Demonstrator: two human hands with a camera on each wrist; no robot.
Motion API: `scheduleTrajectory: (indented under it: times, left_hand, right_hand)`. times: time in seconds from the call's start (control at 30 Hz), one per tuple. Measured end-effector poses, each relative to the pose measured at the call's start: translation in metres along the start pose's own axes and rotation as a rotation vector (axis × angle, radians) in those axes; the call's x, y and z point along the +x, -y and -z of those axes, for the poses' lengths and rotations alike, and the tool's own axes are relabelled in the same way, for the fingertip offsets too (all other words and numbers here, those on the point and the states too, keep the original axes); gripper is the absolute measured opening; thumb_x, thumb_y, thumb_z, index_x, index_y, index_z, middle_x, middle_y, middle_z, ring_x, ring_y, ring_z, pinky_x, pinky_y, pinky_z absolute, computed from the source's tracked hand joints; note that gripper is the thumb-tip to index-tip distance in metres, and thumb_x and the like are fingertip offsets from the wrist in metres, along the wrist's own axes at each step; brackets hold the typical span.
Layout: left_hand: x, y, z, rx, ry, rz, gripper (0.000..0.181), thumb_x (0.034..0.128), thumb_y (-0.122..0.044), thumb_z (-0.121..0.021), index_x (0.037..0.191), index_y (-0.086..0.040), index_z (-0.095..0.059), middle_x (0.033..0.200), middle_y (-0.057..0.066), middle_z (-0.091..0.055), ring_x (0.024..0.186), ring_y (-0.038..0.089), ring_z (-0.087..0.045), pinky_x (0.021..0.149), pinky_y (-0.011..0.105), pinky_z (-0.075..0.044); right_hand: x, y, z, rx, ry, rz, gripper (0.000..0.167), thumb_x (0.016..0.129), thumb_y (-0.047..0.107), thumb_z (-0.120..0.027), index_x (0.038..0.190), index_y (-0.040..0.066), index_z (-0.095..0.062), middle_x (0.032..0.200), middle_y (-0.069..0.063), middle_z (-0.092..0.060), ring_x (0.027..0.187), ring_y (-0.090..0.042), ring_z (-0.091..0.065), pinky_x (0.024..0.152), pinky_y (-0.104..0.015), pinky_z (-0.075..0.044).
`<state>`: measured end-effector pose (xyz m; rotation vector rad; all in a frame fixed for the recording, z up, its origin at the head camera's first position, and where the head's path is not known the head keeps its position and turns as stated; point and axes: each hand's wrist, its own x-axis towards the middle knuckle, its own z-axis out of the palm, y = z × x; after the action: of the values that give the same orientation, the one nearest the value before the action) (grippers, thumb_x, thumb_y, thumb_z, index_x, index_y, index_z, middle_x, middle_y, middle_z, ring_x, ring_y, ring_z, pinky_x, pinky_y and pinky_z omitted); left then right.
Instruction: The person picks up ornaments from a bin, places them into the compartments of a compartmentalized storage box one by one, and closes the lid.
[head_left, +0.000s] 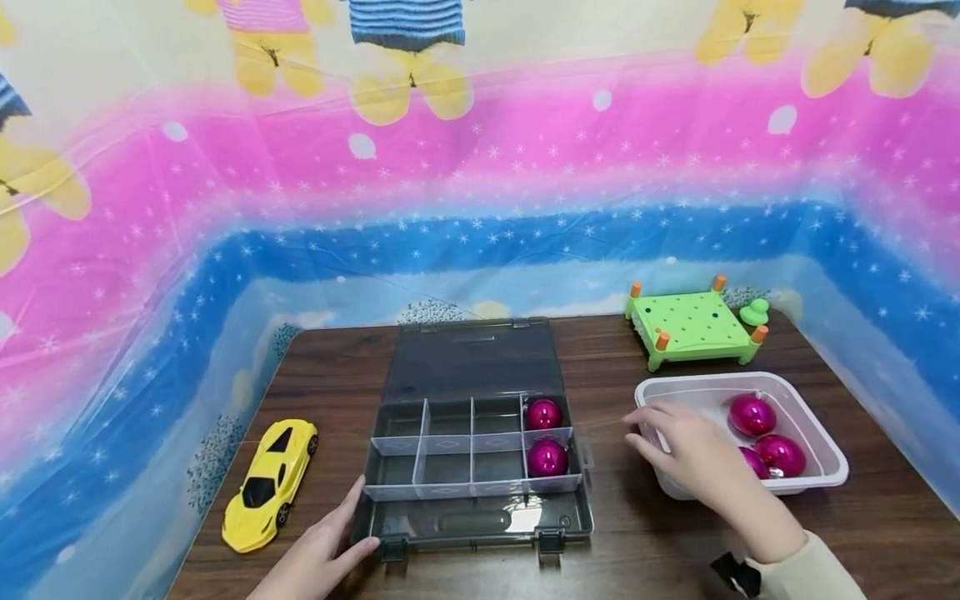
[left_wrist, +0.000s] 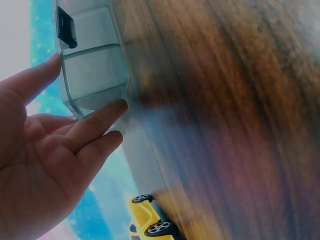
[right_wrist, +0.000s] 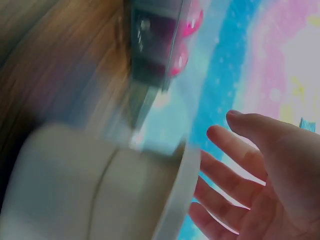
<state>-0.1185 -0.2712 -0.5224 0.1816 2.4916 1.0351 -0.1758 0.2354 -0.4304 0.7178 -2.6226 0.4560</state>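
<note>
My left hand point(head_left: 322, 550) touches the near left corner of a dark see-through compartment box point(head_left: 480, 521), its fingers straight along the side. The box's lid point(head_left: 472, 362) lies back, and two shiny magenta baubles point(head_left: 547, 458) sit in its right-hand compartments. Over the left rim of a white plastic tub point(head_left: 817, 479) hovers my right hand point(head_left: 697, 454), fingers loosely extended and holding nothing. Inside the tub are three magenta baubles point(head_left: 752, 414), one partly hidden by the hand. In the right wrist view, the spread fingers point(right_wrist: 235, 185) are beside the tub's rim.
A yellow toy car point(head_left: 272, 483) stands on the wooden table point(head_left: 330, 367) left of the box. Behind the tub are a green toy bed point(head_left: 693, 325) with orange knobs and a small green piece point(head_left: 754, 312). A patterned cloth point(head_left: 480, 183) surrounds the table.
</note>
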Motion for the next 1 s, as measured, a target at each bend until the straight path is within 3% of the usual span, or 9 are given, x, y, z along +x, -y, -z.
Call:
scheduleTrajectory:
  times: [0.1, 0.17, 0.4, 0.63, 0.77, 1.0]
  left_hand:
    - [0.002, 0.007, -0.002, -0.023, 0.005, -0.015, 0.107, 0.0808, -0.077, -0.048, 0.156, -0.011, -0.008, 0.154, 0.023, -0.02, 0.133, 0.043, -0.034, 0.098, 0.061, -0.035]
    - [0.012, 0.03, -0.006, -0.021, 0.014, -0.043, 0.116, 0.0719, -0.088, -0.04, 0.156, -0.015, -0.007, 0.156, 0.019, -0.018, 0.134, 0.042, -0.033, 0.098, 0.061, -0.035]
    - [0.014, 0.032, -0.006, -0.026, 0.008, -0.035, 0.114, 0.0734, -0.086, -0.043, 0.156, -0.016, -0.008, 0.156, 0.018, -0.018, 0.134, 0.04, -0.033, 0.099, 0.06, -0.035]
    - [0.014, 0.035, -0.006, -0.019, 0.005, -0.033, 0.111, 0.0752, -0.085, -0.043, 0.157, -0.018, -0.007, 0.156, 0.018, -0.019, 0.134, 0.04, -0.034, 0.099, 0.06, -0.035]
    - [0.012, 0.03, -0.005, -0.016, 0.003, -0.025, 0.11, 0.0778, -0.081, -0.046, 0.157, -0.016, -0.007, 0.156, 0.018, -0.019, 0.134, 0.04, -0.034, 0.099, 0.059, -0.036]
    - [-0.004, -0.008, 0.001, 0.057, -0.02, -0.02, 0.091, 0.0924, -0.059, -0.051, 0.155, -0.007, -0.011, 0.151, 0.027, -0.025, 0.129, 0.044, -0.039, 0.095, 0.056, -0.041]
  right_hand:
    - [-0.007, -0.012, 0.008, -0.008, 0.036, -0.074, 0.022, 0.085, 0.028, -0.075, 0.103, 0.016, -0.073, 0.103, -0.004, -0.069, 0.098, -0.027, -0.065, 0.082, -0.048, -0.052]
    - [-0.011, -0.019, 0.013, -0.007, 0.077, -0.127, 0.025, 0.086, 0.03, -0.075, 0.106, 0.016, -0.073, 0.107, -0.006, -0.069, 0.103, -0.03, -0.063, 0.085, -0.051, -0.049]
    - [-0.025, -0.041, 0.02, 0.026, 0.234, -0.232, 0.037, 0.083, 0.037, -0.076, 0.111, 0.013, -0.071, 0.11, -0.01, -0.067, 0.105, -0.036, -0.06, 0.089, -0.057, -0.045]
    - [-0.034, -0.052, 0.015, 0.015, 0.303, -0.264, 0.042, 0.08, 0.04, -0.078, 0.109, 0.01, -0.071, 0.101, -0.011, -0.069, 0.094, -0.035, -0.063, 0.081, -0.055, -0.048]
    - [-0.033, -0.054, 0.017, 0.045, 0.381, -0.298, 0.043, 0.081, 0.041, -0.077, 0.11, 0.01, -0.071, 0.097, -0.01, -0.07, 0.091, -0.033, -0.065, 0.078, -0.055, -0.05]
    - [-0.032, -0.055, 0.02, 0.026, 0.441, -0.321, 0.048, 0.082, 0.048, -0.073, 0.112, 0.01, -0.072, 0.095, -0.008, -0.071, 0.09, -0.032, -0.066, 0.076, -0.054, -0.05]
